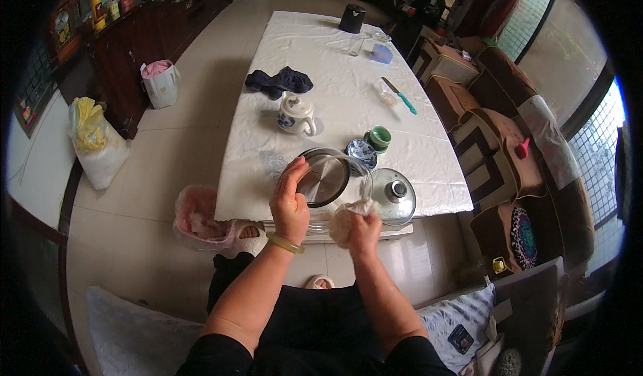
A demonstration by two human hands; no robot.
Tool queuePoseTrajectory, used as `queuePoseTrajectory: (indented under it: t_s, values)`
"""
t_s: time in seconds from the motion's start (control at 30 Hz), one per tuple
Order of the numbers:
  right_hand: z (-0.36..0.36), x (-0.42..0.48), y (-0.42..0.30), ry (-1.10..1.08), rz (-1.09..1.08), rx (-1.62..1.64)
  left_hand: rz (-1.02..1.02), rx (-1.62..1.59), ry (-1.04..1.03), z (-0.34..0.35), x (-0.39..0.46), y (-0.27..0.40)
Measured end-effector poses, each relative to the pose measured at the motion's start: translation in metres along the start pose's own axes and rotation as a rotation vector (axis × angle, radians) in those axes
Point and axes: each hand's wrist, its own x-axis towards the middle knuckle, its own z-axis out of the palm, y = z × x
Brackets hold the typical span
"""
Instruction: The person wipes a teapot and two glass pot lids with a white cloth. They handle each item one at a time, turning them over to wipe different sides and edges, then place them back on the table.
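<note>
A clear glass bowl point(368, 176) is held tilted over the table's near edge. On its left side is my left hand point(291, 200), fingers along the rim and a pale bangle at the wrist. My right hand point(365, 227) grips a cream cloth point(345, 219) at the bowl's lower right. Behind the clear glass shows a round metal piece with a dark rim point(324, 177); whether it is a pan or a lid I cannot tell. To the right lies a glass lid point(394, 202) with a dark knob. Blue-and-white dishes point(361, 152) and green cups point(379, 135) sit just beyond.
A white tablecloth point(326, 104) covers the long table. On it are a blue-and-white teapot point(295, 114), a dark cloth point(281, 82), a teal-handled knife point(400, 96) and a black canister point(352, 19). A pink lined bin point(203, 220) stands at the left; a sofa point(502, 150) runs along the right.
</note>
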Motion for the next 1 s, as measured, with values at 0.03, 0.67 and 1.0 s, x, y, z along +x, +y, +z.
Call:
queuePoseTrajectory:
  t_s: [0.03, 0.67, 1.0]
  values:
    - [0.004, -0.011, -0.005, 0.012, 0.025, 0.066, 0.030, 0.001, -0.022, 0.000, -0.001, -0.003]
    - [0.000, -0.008, 0.005, -0.049, 0.008, -0.004, 0.063, 0.023, -0.055, 0.001, 0.000, -0.003]
    - [0.007, 0.018, -0.037, -0.010, -0.023, 0.078, 0.049, 0.024, -0.025, -0.006, 0.003, -0.002]
